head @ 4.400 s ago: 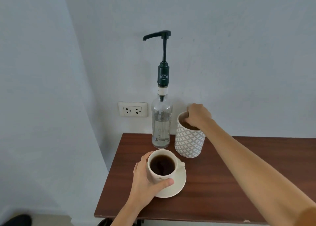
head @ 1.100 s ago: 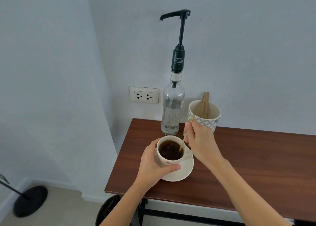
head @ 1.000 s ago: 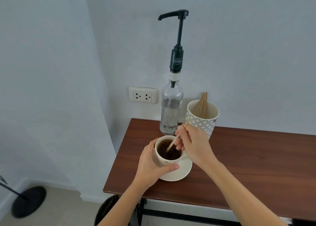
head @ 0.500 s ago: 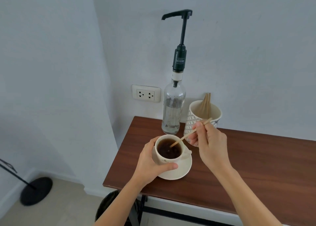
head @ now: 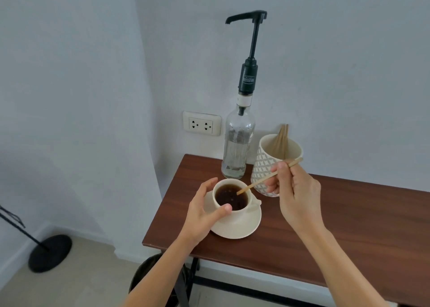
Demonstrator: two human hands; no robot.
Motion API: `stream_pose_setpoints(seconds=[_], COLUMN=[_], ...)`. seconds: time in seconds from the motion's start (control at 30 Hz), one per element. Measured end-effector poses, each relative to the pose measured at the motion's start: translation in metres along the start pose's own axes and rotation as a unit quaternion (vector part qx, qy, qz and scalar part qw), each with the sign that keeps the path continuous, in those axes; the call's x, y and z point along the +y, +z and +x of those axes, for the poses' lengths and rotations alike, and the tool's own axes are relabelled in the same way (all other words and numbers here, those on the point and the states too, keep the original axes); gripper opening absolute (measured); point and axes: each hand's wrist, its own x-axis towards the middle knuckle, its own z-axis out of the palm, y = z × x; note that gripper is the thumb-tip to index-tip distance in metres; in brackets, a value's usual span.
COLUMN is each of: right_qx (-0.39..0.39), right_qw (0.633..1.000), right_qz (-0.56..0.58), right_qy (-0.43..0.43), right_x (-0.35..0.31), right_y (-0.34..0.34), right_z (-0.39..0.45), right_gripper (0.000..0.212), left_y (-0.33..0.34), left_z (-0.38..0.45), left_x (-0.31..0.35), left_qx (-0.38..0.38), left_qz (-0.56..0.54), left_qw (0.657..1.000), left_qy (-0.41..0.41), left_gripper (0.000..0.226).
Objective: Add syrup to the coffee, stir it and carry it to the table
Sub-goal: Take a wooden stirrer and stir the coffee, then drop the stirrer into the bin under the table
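Head view: left hand (head: pixel 199 216) curls round coffee cup (head: pixel 243 214), right hand (head: pixel 298 197) pinches stirrer (head: pixel 258 182) angled into it.

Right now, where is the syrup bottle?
In the head view, the syrup bottle stands upright at the back left of the table, between the wall socket and the patterned stick holder, just behind the coffee cup.

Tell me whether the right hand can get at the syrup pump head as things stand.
Probably yes. Open air lies between the right hand and the pump head atop the syrup bottle. But its fingers pinch the wooden stirrer, tip in the coffee cup, so it should set that down first.
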Motion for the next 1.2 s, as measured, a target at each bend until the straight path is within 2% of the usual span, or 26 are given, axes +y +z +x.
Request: stream_pose_setpoints(seconds=[0.1, 0.17, 0.23, 0.3, 0.37, 0.5, 0.6, 0.77, 0.87, 0.93, 1.07, 1.2], right_qx=[0.044, 0.11, 0.175, 0.219, 0.243, 0.258, 0.236, 0.179, 0.094, 0.022, -0.077, -0.15], right_qw=[0.998, 0.985, 0.947, 0.903, 0.874, 0.855, 0.867, 0.918, 0.952, 0.961, 0.953, 0.926], right_qz=[-0.004, 0.061, 0.18, 0.282, 0.339, 0.37, 0.344, 0.212, 0.117, 0.056, -0.049, -0.079], right_qy=[0.05, 0.122, 0.202, 0.241, 0.25, 0.255, 0.272, 0.284, 0.268, 0.269, 0.29, 0.336], right_x=[0.0, -0.005, -0.015, -0.031, -0.054, -0.104, -0.129, -0.136, -0.122, -0.105, -0.055, -0.002], right_y=[0.002, 0.005, 0.01, 0.021, 0.043, 0.115, 0.17, 0.258, 0.313, 0.343, 0.385, 0.41], right_z=[0.001, 0.005, 0.01, 0.009, 0.0, -0.025, -0.049, -0.096, -0.128, -0.147, -0.173, -0.193], right_gripper=[0.035, 0.034, 0.034, 0.033, 0.032, 0.033, 0.035, 0.033, 0.029, 0.024, 0.022, 0.022], left_y=[-0.003, -0.011, -0.03, -0.065, -0.111, -0.203, -0.249, -0.283, -0.287, -0.285, -0.282, -0.28], left_z=[0.001, 0.004, 0.011, 0.02, 0.03, 0.056, 0.074, 0.111, 0.132, 0.141, 0.153, 0.163], left_x=[0.001, 0.006, 0.012, 0.012, 0.009, -0.016, -0.044, -0.077, -0.087, -0.093, -0.112, -0.125], left_qx=[0.02, 0.053, 0.096, 0.127, 0.144, 0.232, 0.282, 0.295, 0.288, 0.277, 0.28, 0.293], left_qz=[-0.049, -0.094, -0.146, -0.176, -0.159, -0.057, 0.011, 0.106, 0.143, 0.148, 0.175, 0.185], left_qw=[0.999, 0.994, 0.984, 0.976, 0.977, 0.971, 0.959, 0.949, 0.947, 0.949, 0.944, 0.938], left_qy=[0.004, -0.008, -0.015, -0.01, 0.016, 0.03, 0.011, -0.042, -0.023, -0.024, -0.027, -0.007], left_gripper=[0.078, 0.056, 0.042, 0.034, 0.014, 0.013, 0.013, 0.056, 0.071, 0.079, 0.085, 0.087])
